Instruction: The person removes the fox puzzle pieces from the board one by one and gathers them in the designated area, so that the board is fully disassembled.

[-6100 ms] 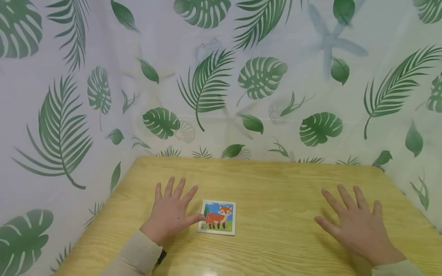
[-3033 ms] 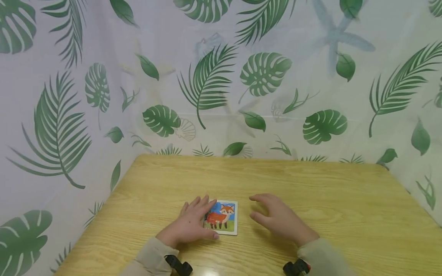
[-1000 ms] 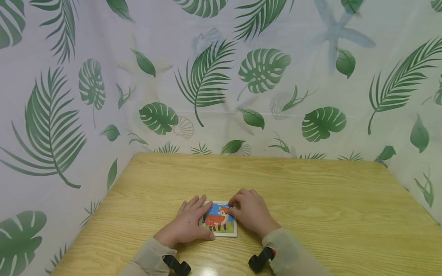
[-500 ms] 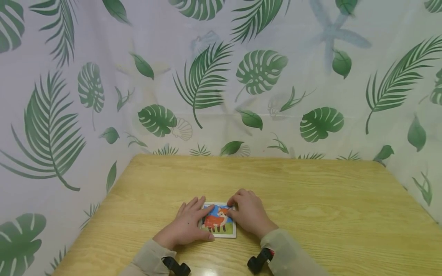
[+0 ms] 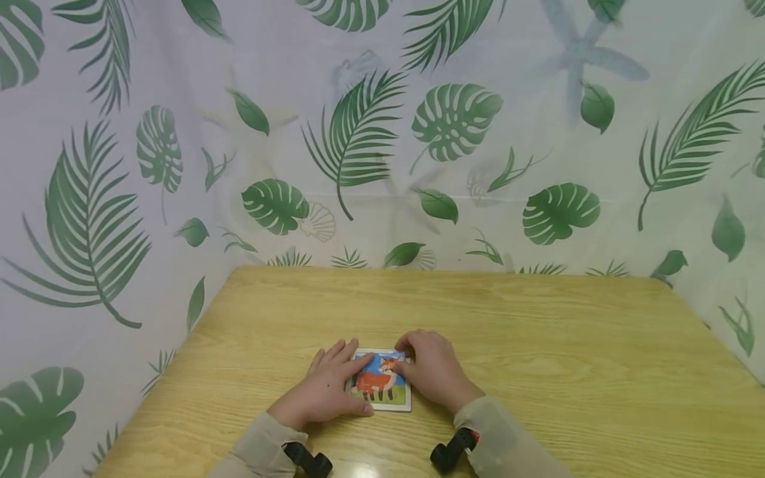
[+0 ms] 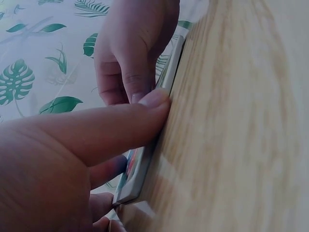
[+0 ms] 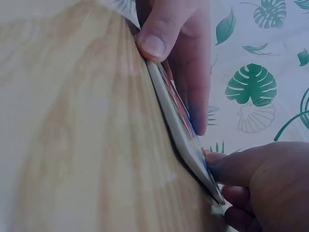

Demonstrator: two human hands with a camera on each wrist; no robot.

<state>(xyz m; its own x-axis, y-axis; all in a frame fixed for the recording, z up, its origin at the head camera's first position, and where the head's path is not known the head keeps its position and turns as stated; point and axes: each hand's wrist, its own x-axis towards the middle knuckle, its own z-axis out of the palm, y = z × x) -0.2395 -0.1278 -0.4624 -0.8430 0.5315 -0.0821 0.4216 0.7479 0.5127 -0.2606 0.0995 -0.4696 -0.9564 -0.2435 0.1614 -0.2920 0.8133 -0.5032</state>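
Observation:
A small square fox picture board (image 5: 388, 396) with a white rim lies flat on the wooden table. My left hand (image 5: 325, 393) rests over its left side with fingers spread. The left thumb lies along the near edge of the board (image 6: 140, 176), and the index finger reaches straight across the picture. At the far right corner my right hand (image 5: 439, 372) pinches the board, its thumb on the picture beside the fox's head and its other fingers curled at the edge. In the right wrist view, the board's pale side (image 7: 179, 130) shows between both hands.
The wooden table (image 5: 538, 332) extends behind and to both sides of the hands. A white curtain (image 5: 382, 153) printed with green leaves hangs along its back and sides. Black wrist devices sit on the left sleeve (image 5: 257, 445) and the right sleeve (image 5: 502, 435).
From wide apart, both hands have come in to the board: the left moved right onto its left side, the right moved left to its far right corner. In the last second they barely move.

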